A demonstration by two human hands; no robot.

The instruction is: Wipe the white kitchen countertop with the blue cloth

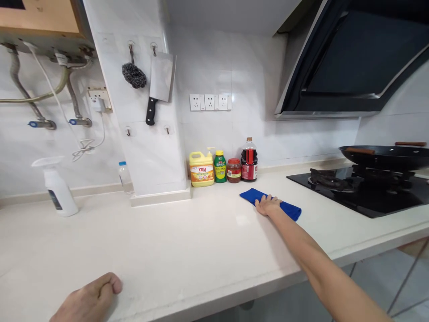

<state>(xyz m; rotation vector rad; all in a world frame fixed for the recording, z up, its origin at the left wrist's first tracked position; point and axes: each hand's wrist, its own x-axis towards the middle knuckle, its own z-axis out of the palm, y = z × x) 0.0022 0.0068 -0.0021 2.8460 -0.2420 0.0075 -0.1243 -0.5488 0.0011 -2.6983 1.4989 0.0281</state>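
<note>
A blue cloth (252, 196) lies flat on the white countertop (187, 241), a little in front of the bottles by the wall. My right hand (267, 205) is stretched out and presses down on the middle of the cloth, palm down. My left hand (90, 300) rests on the countertop near its front edge, fingers curled, holding nothing.
Behind the cloth stand a yellow detergent jug (201, 169), a green bottle (220, 166), a red jar (233, 170) and a dark sauce bottle (249, 160). A black hob (362, 192) with a wok (385, 156) is at right. A white spray bottle (57, 188) stands at left.
</note>
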